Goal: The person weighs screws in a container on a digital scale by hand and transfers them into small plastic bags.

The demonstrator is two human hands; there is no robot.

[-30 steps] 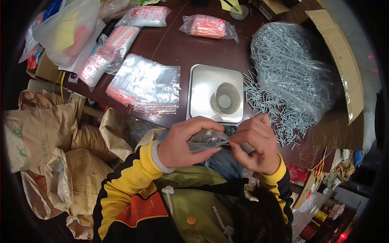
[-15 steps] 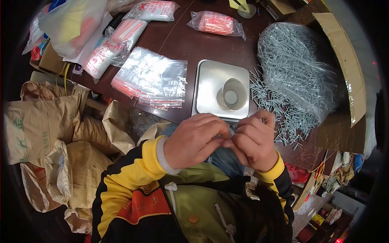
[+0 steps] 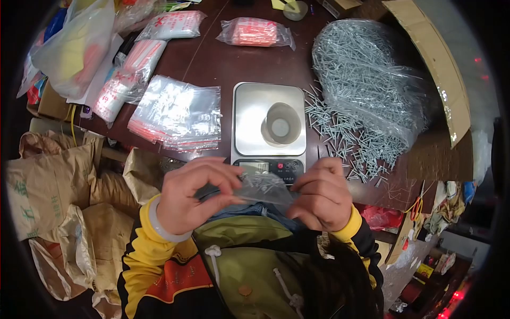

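Between my two hands a small clear plastic bag is stretched, with silver pieces like screws or nails inside. My left hand pinches the bag's left end between thumb and fingers. At the other end, my right hand is closed with its fingers curled round the bag's edge. Just beyond the bag stands a digital scale with a lit display. A round metal cup rests on its steel plate, and no pieces show inside the cup.
Loose silver screws or nails spill from a large clear bag on the right, beside a cardboard flap. Flat zip bags lie stacked left of the scale. Bundled bag packs sit farther back. Brown sacks stand at left.
My hands have moved apart, and the bag now shows stretched between them. The scale's display has come into view. The whole view has shifted slightly.
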